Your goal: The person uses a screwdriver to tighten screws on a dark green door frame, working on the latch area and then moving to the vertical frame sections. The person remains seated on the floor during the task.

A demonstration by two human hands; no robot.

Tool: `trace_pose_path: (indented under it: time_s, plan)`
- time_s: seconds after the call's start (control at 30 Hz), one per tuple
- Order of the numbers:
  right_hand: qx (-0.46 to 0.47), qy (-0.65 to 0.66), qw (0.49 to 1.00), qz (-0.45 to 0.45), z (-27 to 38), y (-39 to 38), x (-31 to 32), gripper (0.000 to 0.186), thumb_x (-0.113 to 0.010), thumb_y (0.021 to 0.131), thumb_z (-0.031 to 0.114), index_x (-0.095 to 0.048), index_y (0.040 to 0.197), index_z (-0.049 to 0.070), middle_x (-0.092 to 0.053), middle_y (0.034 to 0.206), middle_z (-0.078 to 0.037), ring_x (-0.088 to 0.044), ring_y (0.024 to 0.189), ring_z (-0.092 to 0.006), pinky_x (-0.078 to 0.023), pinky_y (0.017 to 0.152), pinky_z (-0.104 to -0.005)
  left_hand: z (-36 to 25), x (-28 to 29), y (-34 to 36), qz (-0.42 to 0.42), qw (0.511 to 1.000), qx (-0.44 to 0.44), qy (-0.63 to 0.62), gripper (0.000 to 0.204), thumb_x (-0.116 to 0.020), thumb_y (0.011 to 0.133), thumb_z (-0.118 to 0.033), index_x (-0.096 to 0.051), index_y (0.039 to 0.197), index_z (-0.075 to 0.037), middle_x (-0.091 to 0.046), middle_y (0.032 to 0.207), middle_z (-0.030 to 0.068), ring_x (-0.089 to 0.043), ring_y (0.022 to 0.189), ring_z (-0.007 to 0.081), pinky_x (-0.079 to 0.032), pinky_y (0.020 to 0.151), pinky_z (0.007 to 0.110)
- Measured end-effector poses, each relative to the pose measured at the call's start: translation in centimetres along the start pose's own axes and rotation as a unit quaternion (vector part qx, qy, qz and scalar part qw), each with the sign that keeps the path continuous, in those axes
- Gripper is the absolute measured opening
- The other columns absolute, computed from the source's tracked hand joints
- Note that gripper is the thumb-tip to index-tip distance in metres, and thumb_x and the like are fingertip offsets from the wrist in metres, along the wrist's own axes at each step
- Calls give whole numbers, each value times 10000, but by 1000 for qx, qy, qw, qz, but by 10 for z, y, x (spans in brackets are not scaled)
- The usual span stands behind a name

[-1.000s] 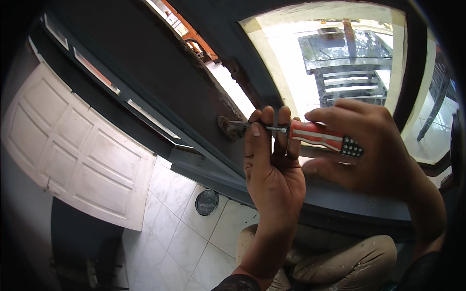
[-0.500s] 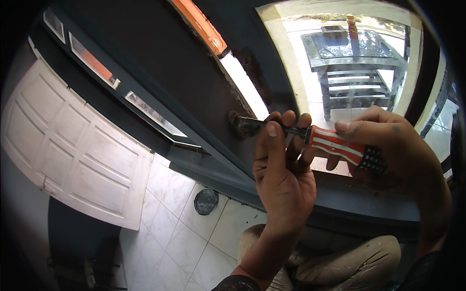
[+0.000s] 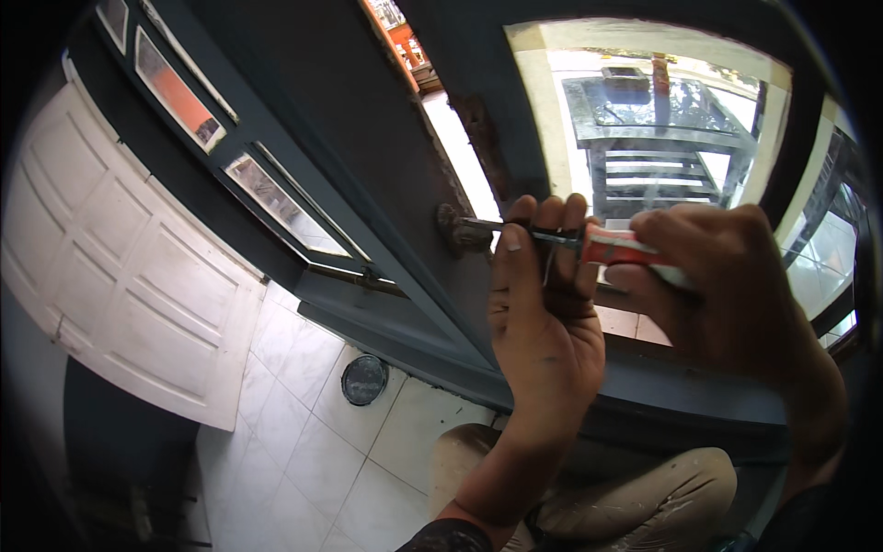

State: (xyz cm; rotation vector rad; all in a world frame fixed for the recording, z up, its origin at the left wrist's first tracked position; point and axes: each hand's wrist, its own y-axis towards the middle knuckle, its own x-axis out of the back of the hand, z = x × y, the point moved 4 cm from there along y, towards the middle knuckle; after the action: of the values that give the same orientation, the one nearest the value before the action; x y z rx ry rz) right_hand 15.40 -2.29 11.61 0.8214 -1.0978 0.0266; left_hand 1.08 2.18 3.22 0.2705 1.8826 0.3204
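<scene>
My left hand (image 3: pixel 547 322) pinches the dark shaft of a screwdriver (image 3: pixel 602 243) between thumb and fingers, with fingertips raised behind it. My right hand (image 3: pixel 713 285) is closed on the red-and-white handle, largely covering it. At the screwdriver's far end, the tip is at a worn, dark metal fitting (image 3: pixel 462 230) on the edge of a dark grey door (image 3: pixel 359 129); whether the tip sits inside it I cannot tell.
A glazed panel (image 3: pixel 533 74) at upper right shows a table outside. A white panelled door (image 3: pixel 138 248) is at left. A round, dark-stained container (image 3: pixel 364 378) lies on white floor tiles (image 3: pixel 303 460). My bent legs (image 3: pixel 662 492) are below.
Over the last second my right hand has shifted and closed further round the handle, hiding more of it. My left hand has moved slightly up and rightward in view, still on the shaft.
</scene>
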Motion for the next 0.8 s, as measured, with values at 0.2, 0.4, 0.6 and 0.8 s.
trace_pose_path:
  time_s: [0.2,0.4,0.6,0.8]
  plan:
    - [-211,358,905,94,-29,-10,-15,350,-773,930,289,-701,1088,-14,-686,733,-125,-681,574,-189,-540,559,-333,0,3,0,-26,998,-19,56,278,-515,1109,-211,-607,1298,-28,-701,1261,113,-687,1215,261,-633,960,338]
    - [-88,56,991,84,-4,-9,-10,348,-745,942,291,-700,1087,-23,-694,783,-122,-646,562,-171,-469,514,-321,0,4,-1,4,1000,-14,21,318,-499,1114,-219,-570,1354,-21,-688,1297,132,-667,1243,309,-632,986,359]
    - [31,-50,997,-56,5,-15,-9,461,-805,889,297,-680,1161,-54,-657,778,-106,-657,611,-188,-514,554,-331,1,2,1,7,1000,-7,15,347,-492,1118,-248,-550,1360,-7,-677,1320,145,-656,1260,315,-640,954,328]
    - [-248,336,907,50,-7,-13,-14,284,-756,938,248,-712,1042,-12,-653,689,-78,-596,492,-210,-454,522,-291,-1,9,1,19,999,-13,41,366,-471,1124,-270,-544,1365,-5,-670,1330,152,-648,1272,316,-635,957,323]
